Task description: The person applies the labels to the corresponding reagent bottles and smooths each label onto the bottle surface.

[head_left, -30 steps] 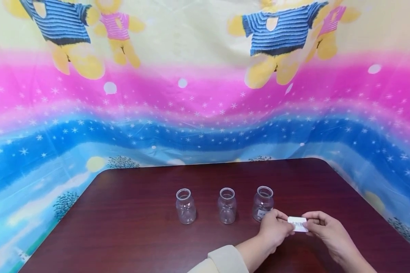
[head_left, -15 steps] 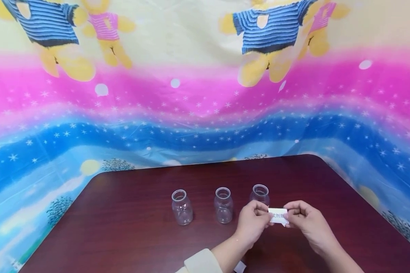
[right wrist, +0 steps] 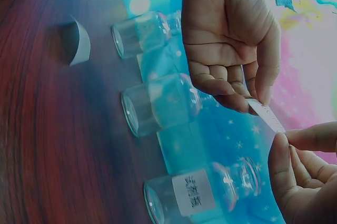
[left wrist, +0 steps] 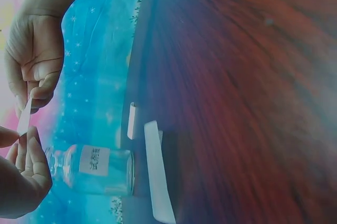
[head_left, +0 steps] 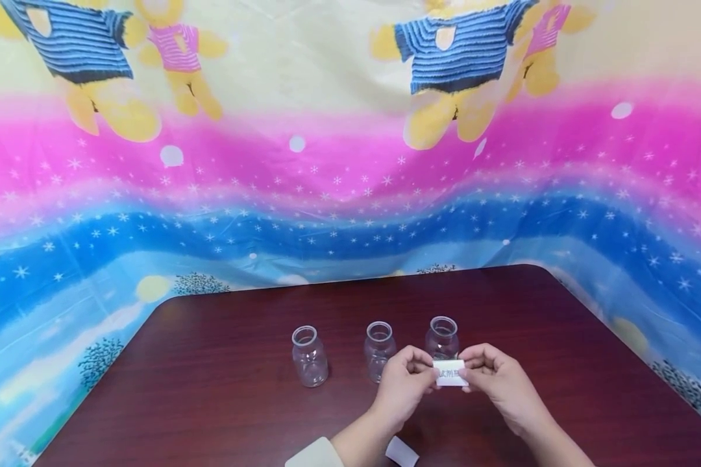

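Note:
Both hands pinch a small white label [head_left: 451, 373] with dark printed characters, raised in front of the rightmost glass jar [head_left: 442, 334]. My left hand [head_left: 402, 386] grips its left end between thumb and fingers; my right hand [head_left: 507, 384] grips the right end. In the left wrist view the label [left wrist: 25, 116] appears nearly edge-on. That rightmost jar carries a similar printed label [right wrist: 194, 192], visible in the right wrist view. To its left stand a middle jar [head_left: 378, 344], partly behind my left hand, and a left jar [head_left: 310, 363]. Neither shows a label.
A curled white paper strip [head_left: 402, 452] lies on the dark red table [head_left: 210, 389], near my left forearm. Another small pale piece [left wrist: 131, 121] shows on the table in the left wrist view. A printed cloth [head_left: 327, 162] hangs behind the table.
Both hands have moved left with the label, from right of the rightmost jar to in front of it. The head view has shifted slightly, and the paper strip has come into sight.

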The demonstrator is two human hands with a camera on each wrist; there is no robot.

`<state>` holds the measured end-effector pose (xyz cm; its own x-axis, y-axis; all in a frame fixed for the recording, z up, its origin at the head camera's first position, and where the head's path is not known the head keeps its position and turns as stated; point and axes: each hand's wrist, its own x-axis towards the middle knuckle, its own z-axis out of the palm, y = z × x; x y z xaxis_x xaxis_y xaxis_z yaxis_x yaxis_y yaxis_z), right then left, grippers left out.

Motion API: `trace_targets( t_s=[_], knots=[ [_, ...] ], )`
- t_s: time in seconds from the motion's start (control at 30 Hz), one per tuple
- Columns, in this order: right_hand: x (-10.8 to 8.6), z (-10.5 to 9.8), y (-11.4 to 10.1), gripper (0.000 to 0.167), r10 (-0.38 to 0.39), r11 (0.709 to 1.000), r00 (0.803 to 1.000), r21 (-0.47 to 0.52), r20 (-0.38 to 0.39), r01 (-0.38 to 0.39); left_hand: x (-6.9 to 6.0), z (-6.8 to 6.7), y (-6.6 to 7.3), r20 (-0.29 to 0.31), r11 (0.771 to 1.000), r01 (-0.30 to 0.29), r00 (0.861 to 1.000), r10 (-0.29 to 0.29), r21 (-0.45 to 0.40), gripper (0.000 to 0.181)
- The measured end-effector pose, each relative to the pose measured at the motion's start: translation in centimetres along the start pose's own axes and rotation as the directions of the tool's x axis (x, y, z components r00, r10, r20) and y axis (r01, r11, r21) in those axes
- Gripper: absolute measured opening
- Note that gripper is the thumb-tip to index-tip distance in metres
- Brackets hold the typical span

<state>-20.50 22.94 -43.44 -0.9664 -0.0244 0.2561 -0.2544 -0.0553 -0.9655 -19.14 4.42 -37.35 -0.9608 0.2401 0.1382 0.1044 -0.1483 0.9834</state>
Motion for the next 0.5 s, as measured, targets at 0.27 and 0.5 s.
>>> trace_targets(
  t_s=[0.27, 0.5],
  knots=[
    [-1.6, 4.8, -6.7, 0.02, 0.05, 0.994, 0.998, -0.098, 0.028, -0.047, -0.5, -1.9, -0.2, 0.021, 0.998, 0.064, 0.998, -0.063, -0.029, 0.013],
    [-1.6, 6.6, -7.7, 0.027, 0.086, 0.984, 0.993, -0.166, 0.078, -0.072, -0.8, -3.6, 0.1, 0.06, 0.993, 0.105, 0.993, -0.102, -0.047, 0.011]
  ],
)
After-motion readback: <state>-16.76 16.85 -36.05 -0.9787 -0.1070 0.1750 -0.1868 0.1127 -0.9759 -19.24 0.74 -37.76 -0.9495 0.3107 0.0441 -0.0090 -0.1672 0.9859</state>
